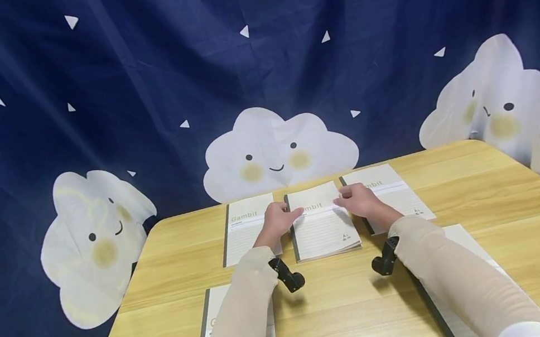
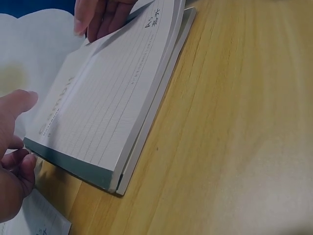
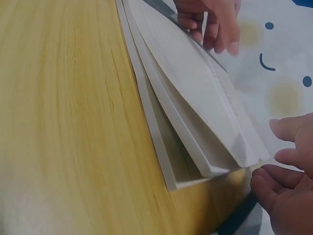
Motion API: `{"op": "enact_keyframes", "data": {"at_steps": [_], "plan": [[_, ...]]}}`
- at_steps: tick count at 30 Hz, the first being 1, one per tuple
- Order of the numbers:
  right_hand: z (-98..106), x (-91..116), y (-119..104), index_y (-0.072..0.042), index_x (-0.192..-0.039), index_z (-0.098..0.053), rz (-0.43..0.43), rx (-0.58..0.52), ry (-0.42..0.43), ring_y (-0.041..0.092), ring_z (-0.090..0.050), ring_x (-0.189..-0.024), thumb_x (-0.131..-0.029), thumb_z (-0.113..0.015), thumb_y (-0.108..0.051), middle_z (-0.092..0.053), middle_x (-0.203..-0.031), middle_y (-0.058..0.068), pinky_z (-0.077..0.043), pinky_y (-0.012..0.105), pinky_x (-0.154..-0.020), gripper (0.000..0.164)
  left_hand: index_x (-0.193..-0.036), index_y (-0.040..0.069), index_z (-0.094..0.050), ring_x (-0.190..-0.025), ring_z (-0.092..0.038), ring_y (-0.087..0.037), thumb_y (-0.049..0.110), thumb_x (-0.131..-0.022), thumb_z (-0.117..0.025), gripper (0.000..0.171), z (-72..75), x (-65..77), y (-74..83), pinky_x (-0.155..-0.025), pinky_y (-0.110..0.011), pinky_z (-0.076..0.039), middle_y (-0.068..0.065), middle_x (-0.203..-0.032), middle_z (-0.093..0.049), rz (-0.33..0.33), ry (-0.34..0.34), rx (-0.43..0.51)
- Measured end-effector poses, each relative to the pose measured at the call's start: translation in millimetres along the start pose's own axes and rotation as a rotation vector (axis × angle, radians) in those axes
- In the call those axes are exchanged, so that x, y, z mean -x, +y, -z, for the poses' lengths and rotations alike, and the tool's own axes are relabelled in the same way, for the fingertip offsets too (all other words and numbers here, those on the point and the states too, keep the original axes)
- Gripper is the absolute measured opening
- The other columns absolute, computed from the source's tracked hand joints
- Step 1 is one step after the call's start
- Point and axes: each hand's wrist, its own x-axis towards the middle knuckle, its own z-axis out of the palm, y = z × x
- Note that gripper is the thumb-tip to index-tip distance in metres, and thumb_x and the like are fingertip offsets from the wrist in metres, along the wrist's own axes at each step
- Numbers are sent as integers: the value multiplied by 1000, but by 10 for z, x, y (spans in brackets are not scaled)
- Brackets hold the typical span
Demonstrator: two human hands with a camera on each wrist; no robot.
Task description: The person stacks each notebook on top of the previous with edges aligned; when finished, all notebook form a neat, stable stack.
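A small stack of white notebooks (image 1: 323,233) marked "Gambit", with dark spines, lies at the far middle of the table. At its left, spine side is my left hand (image 1: 278,221), fingertips by the edge and thumb reaching over the cover without pressing it. My right hand (image 1: 359,201) touches the far right corner with its fingers, the thumb held apart. In the right wrist view the layers of the stack (image 3: 188,93) fan apart along the right side. The left wrist view shows the spine (image 2: 73,165) of the top notebook slightly out of line with the one underneath.
Single notebooks lie to the left (image 1: 245,239) and right (image 1: 397,195) of the stack. Nearer, a left notebook (image 1: 216,304) and a right notebook (image 1: 466,240) are partly covered by my forearms. Behind the wooden table (image 1: 339,317) hangs a dark blue cloud-patterned curtain (image 1: 161,64).
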Motion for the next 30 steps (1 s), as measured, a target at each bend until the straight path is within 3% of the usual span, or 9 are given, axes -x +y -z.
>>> {"op": "enact_keyframes", "data": {"at_steps": [6, 8, 11, 13, 14, 20, 30], "plan": [[123, 62, 16, 6, -139, -38, 8, 14, 13, 40, -45, -125, -96, -51, -28, -46, -137, 27, -42, 48, -100, 56, -68, 5, -31, -52, -25, -15, 36, -85, -68, 52, 38, 54, 19, -48, -26, -25, 0, -60, -23, -92, -8, 32], [179, 99, 23, 6, -139, -38, 2, 15, 15, 40, -45, -125, -96, -50, -28, -45, -137, 27, -42, 49, -100, 56, -76, -3, -44, -60, -36, -16, 37, -85, -67, 48, 54, 92, 46, -54, -27, -35, -3, -68, -39, -113, -14, 49], [263, 157, 49, 6, -139, -38, -10, 23, 18, 40, -43, -126, -97, -48, -29, -44, -138, 27, -40, 50, -101, 56, -113, -7, -56, -92, -54, -22, 39, -86, -66, 54, 77, 161, 87, -80, -32, -49, -12, -104, -58, -120, -42, 71], [309, 191, 69, 6, -139, -38, -10, 29, 23, 41, -43, -126, -96, -48, -30, -43, -138, 27, -40, 50, -102, 57, -133, -1, -49, -118, -50, -27, 39, -85, -67, 65, 87, 210, 106, -96, -40, -46, -16, -130, -52, -115, -50, 85], [328, 207, 77, 6, -139, -38, -8, 31, 25, 41, -42, -126, -96, -48, -30, -44, -138, 27, -39, 50, -102, 57, -135, -1, -47, -123, -48, -29, 39, -86, -66, 67, 91, 232, 108, -99, -41, -45, -17, -132, -51, -117, -57, 91], [433, 322, 133, 8, -137, -40, -20, 41, 38, 41, -43, -126, -96, -48, -30, -45, -136, 29, -38, 50, -103, 57, -132, -2, -50, -117, -52, -29, 36, -87, -65, 61, 60, 366, 144, -94, -39, -48, -18, -126, -55, -155, -70, 141], [612, 564, 224, 12, -133, -43, -15, 64, 53, 45, -42, -124, -96, -50, -31, -45, -132, 33, -36, 53, -102, 57, -126, -2, -55, -94, -55, -19, 30, -87, -66, 52, -23, 642, 255, -81, -32, -49, -9, -108, -58, -139, -153, 317]]}}
